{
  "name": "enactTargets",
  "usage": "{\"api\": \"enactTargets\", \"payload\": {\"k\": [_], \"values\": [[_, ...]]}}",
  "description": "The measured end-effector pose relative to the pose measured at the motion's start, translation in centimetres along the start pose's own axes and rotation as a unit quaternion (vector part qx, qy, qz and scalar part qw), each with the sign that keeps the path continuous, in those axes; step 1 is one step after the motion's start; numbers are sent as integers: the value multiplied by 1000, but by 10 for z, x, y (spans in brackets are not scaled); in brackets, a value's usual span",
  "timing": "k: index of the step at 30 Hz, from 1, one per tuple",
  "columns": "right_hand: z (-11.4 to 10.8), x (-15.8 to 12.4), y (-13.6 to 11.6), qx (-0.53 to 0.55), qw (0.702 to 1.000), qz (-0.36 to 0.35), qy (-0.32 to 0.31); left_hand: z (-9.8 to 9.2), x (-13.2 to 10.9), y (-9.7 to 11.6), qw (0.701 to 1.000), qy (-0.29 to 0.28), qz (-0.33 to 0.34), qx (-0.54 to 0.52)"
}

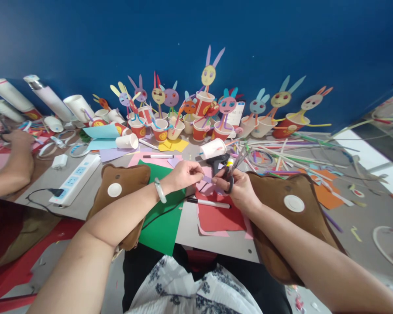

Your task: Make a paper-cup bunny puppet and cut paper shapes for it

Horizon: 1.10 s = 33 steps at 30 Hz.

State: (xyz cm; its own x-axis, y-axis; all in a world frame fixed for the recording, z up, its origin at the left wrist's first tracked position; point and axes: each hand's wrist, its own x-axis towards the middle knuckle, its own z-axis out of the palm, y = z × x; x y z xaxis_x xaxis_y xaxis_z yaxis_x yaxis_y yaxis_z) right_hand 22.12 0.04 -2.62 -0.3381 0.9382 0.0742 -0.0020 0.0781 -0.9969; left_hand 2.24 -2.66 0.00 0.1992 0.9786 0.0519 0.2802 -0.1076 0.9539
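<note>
My left hand (186, 176) is closed, its fingertips pinching a small strip of light purple paper (207, 179). Close by on the right, my right hand (240, 188) grips black-handled scissors (239, 160), their blades pointing up and away. Its thumb and finger also reach the strip's right end. Below both hands lie red paper (219, 218) on pink sheets and a white marker (212, 203) with black ends. Green paper (162, 231) is under my left forearm. A black glue gun (216, 161) and a tipped paper cup (213, 148) sit just beyond the hands.
Paper-cup rabbit figures (227, 107) line the blue wall. Brown cushions (283, 205) lie under my forearms. A power strip (77, 179) is at left, near another person's arm (15, 161). Pipe cleaners and straws (291, 152) spread across the right, beside orange paper (327, 192).
</note>
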Motion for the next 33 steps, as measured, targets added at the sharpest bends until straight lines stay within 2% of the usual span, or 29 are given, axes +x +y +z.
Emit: {"api": "enactTargets", "payload": {"k": [4, 11, 16, 22, 28, 33], "values": [[-2, 1, 2, 24, 1000, 8, 2, 0, 1, 0, 999, 39, 4, -19], [-4, 2, 5, 16, 1000, 11, -24, 6, -2, -3, 998, -39, -7, -49], [1, -2, 0, 1, 999, 29, -23, 5, -5, 1, 1000, -30, 7, -9], [4, -3, -3, -32, 999, 4, -21, 10, -8, 1, 998, -19, 39, 44], [3, -1, -4, -51, 999, 1, -14, 9, -8, 4, 999, -31, 34, 27], [1, 0, -6, -16, 999, 37, 5, 1, -4, 2, 1000, -11, 15, 15]]}}
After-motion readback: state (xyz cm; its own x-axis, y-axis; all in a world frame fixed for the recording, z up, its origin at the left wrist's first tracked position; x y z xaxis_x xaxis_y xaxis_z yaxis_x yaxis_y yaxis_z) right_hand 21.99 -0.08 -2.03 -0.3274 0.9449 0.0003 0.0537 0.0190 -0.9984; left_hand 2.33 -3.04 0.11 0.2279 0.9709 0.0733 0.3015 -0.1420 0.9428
